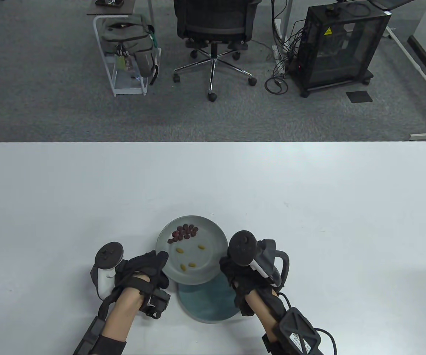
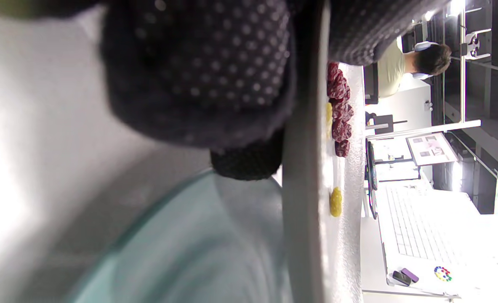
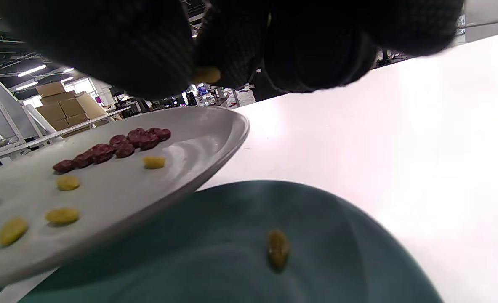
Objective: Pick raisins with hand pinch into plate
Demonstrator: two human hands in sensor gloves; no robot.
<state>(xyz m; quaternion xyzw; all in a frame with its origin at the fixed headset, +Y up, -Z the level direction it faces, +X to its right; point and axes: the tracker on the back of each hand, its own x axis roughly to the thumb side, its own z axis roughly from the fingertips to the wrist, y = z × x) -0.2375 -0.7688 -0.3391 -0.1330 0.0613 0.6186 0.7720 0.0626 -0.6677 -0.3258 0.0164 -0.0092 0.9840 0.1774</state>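
Observation:
A grey plate (image 1: 213, 236) holds a cluster of dark red raisins (image 1: 184, 232) and several yellow raisins (image 1: 186, 256). Its near edge sits raised over a teal plate (image 1: 207, 303). My left hand (image 1: 161, 260) grips the grey plate's left rim; the left wrist view shows gloved fingers (image 2: 202, 80) on the rim (image 2: 303, 189). My right hand (image 1: 228, 270) is at the grey plate's right edge, above the teal plate. In the right wrist view its fingertips (image 3: 232, 50) pinch a yellow raisin (image 3: 206, 75). One yellow raisin (image 3: 277, 248) lies on the teal plate (image 3: 337, 252).
Both plates stand near the front middle of the white table (image 1: 309, 192). An office chair (image 1: 214, 33), a rack with a backpack (image 1: 129, 44) and a black cabinet (image 1: 342, 40) stand on the floor beyond the table's far edge.

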